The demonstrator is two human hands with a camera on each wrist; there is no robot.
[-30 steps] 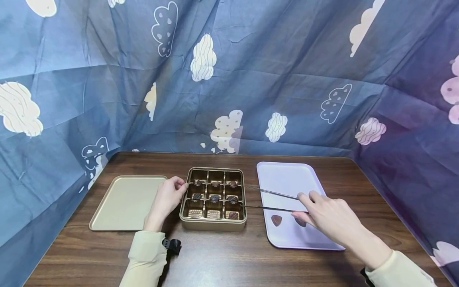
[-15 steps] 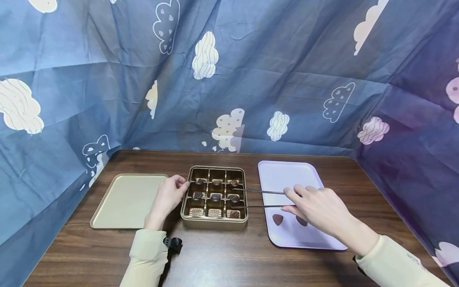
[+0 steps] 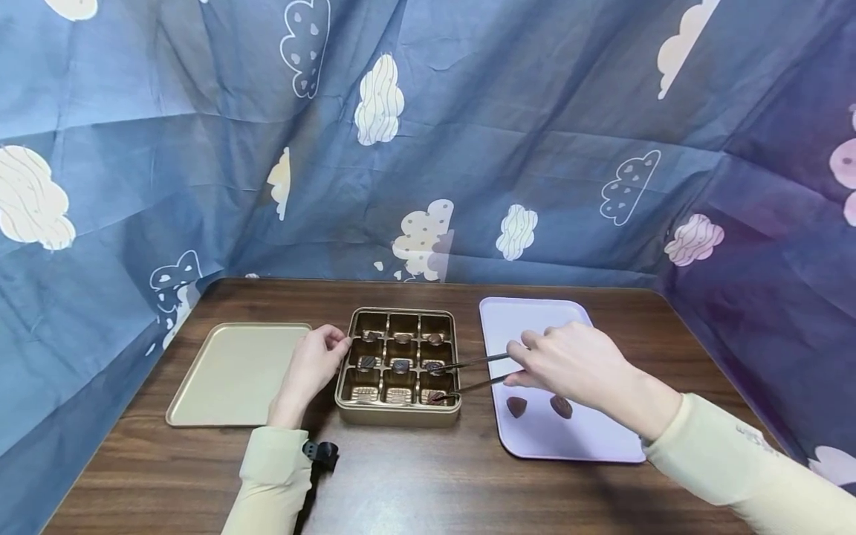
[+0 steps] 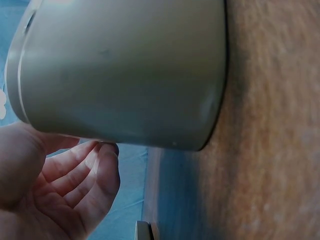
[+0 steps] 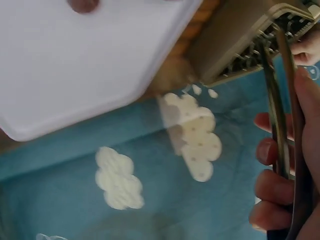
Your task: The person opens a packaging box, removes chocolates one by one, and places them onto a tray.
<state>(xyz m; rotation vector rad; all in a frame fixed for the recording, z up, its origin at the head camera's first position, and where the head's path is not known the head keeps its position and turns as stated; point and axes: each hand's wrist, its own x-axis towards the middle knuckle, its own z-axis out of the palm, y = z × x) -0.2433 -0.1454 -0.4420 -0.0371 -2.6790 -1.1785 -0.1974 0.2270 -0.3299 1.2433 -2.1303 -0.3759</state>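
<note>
Gripping spread tongs (image 3: 476, 362) right of the box (image 3: 399, 417), right hand (image 3: 568, 364) may dislodge a chocolate (image 3: 431, 366) if tips snag dividers (image 3: 420, 327); relaxed left hand (image 3: 313, 365) touches box's left side.

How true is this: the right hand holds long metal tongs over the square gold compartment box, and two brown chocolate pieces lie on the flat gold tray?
One part is wrong: the two brown chocolate pieces lie on the pale purple rectangular tray, not the flat gold tray, as the head view shows. The right hand does hold long metal tongs over the gold box.
</note>
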